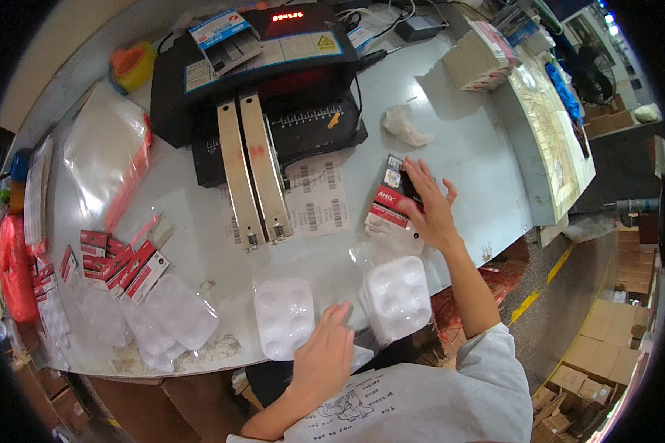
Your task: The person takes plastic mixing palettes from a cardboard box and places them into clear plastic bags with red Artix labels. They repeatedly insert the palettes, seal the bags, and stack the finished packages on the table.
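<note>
My right hand (434, 213), fingers and thumb spread, rests over a small stack of red, white and black header cards (389, 210) on the right of the worktable. My left hand (325, 353) is near the front edge, its fingers stretched out against the right side of a white palette with round wells (284, 317). Clear film wraps that palette. A second white palette (399, 297) in a clear bag lies below the cards, between my hands. What lies under my left palm is hidden.
A black machine (273, 74) with two metal rails (253, 170) stands at the back. Barcode label sheets (318, 196) lie beside the rails. Bagged palettes with red cards (137, 269) pile up at left, near clear bags (107, 140). Crumpled film (406, 125) sits behind my right hand.
</note>
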Tool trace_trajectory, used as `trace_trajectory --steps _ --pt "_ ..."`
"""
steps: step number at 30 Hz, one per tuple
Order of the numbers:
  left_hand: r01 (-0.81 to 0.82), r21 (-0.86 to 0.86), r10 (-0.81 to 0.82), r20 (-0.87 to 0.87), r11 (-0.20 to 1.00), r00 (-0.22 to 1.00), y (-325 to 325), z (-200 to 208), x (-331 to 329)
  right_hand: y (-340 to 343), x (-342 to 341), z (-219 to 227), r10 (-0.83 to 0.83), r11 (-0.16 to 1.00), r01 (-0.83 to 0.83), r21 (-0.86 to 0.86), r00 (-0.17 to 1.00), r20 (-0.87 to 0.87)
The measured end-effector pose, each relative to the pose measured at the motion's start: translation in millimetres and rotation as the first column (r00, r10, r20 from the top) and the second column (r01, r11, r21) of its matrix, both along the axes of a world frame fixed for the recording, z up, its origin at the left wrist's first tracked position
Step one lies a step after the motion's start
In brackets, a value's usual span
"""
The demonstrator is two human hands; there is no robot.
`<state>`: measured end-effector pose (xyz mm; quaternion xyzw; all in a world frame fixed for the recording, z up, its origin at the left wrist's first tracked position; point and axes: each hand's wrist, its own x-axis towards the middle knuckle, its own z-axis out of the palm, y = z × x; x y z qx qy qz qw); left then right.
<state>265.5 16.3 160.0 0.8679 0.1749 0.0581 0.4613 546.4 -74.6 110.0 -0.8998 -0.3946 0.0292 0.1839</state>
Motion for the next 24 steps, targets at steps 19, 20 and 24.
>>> trace_trajectory --steps 19,20,24 --pt "-0.332 -0.46 0.382 0.017 0.823 0.924 34 40 -31 15 43 10 -0.106 0.976 0.05 0.212 0.96 0.26" --pt "-0.289 -0.488 0.312 -0.037 0.823 0.949 33 41 -26 4 28 12 -0.106 0.987 0.087 0.134 0.985 0.138" --pt "0.264 -0.051 -0.228 0.366 0.963 0.902 8 27 27 -8 -14 2 -0.153 0.908 0.235 0.348 0.957 -0.248"
